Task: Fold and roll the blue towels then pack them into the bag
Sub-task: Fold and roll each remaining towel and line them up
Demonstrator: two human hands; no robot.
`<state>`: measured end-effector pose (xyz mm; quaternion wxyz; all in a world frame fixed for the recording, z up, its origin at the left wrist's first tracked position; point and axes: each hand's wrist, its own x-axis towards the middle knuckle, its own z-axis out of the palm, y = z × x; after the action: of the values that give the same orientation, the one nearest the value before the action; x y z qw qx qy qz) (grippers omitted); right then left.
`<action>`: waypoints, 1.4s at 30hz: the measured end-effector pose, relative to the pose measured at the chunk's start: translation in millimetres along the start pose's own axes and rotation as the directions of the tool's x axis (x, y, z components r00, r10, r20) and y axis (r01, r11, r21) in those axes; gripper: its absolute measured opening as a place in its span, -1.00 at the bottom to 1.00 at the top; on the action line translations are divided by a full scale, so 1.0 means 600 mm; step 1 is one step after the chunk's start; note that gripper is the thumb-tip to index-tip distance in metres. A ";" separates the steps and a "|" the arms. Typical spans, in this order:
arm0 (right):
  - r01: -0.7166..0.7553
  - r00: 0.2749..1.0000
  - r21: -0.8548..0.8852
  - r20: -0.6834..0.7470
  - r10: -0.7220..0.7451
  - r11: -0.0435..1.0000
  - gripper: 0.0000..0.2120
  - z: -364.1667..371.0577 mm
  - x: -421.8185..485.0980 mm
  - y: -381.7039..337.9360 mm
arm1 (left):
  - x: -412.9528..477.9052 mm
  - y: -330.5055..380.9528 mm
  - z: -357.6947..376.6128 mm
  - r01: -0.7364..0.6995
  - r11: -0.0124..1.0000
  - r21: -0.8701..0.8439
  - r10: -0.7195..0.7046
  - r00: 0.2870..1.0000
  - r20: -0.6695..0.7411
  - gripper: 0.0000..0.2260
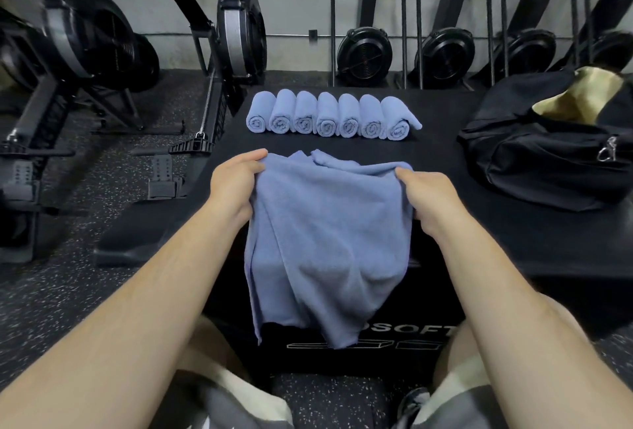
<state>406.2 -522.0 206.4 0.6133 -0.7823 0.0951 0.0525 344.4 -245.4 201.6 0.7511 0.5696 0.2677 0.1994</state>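
The blue towel point(329, 240) hangs unfolded over the near edge of the black worktop point(445, 161), its top edge bunched on the surface and its lower part draping down the front face, where white lettering partly shows. The left hand point(236, 182) pinches the towel's upper left corner, fingers curled over the cloth — the right hand point(421, 195) grips the upper right corner the same way. Behind the towel, farther back on the worktop, seven rolled towels point(332, 116) lie side by side in a row, touching, spiral ends facing the person; the rightmost one has a loose flap sticking out. To the right sits a black bag point(548, 161), unzipped, with a tan lining showing. Rowing machines point(239, 31) stand on the speckled floor point(68, 291) along the wall.
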 end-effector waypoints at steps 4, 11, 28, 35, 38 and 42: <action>-0.074 0.997 0.032 0.030 0.073 0.997 -0.78 -0.015 -0.009 -0.021 | 0.001 0.022 -0.022 -0.017 0.999 -0.047 0.016 1.000 -0.017 -0.72; -0.151 0.976 0.134 0.175 0.127 0.979 -0.66 -0.030 -0.020 -0.070 | -0.012 0.071 -0.037 -0.069 0.997 0.032 0.061 0.978 0.200 -0.59; 0.223 0.960 0.139 0.139 -0.241 0.965 -0.62 -0.034 -0.022 -0.121 | -0.031 0.133 -0.035 -0.164 0.984 0.068 0.160 0.985 0.062 -0.76; 0.355 0.928 0.244 0.025 -0.372 0.902 -0.84 -0.053 -0.019 -0.195 | -0.027 0.198 -0.025 -0.240 0.971 0.012 0.240 0.970 0.026 -0.76; 0.380 0.917 0.264 0.014 -0.398 0.886 -0.79 -0.059 -0.027 -0.226 | -0.023 0.230 -0.017 -0.293 0.954 0.062 0.294 0.956 -0.005 -0.79; 0.406 0.898 0.254 0.068 -0.435 0.878 -0.60 -0.071 -0.039 -0.265 | -0.027 0.271 -0.004 -0.339 0.938 0.068 0.339 0.941 0.003 -0.78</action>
<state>416.0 -524.6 372.4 0.7024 -0.7017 -0.1099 -0.0455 331.4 -209.4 360.7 0.6846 0.6313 0.1756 0.3192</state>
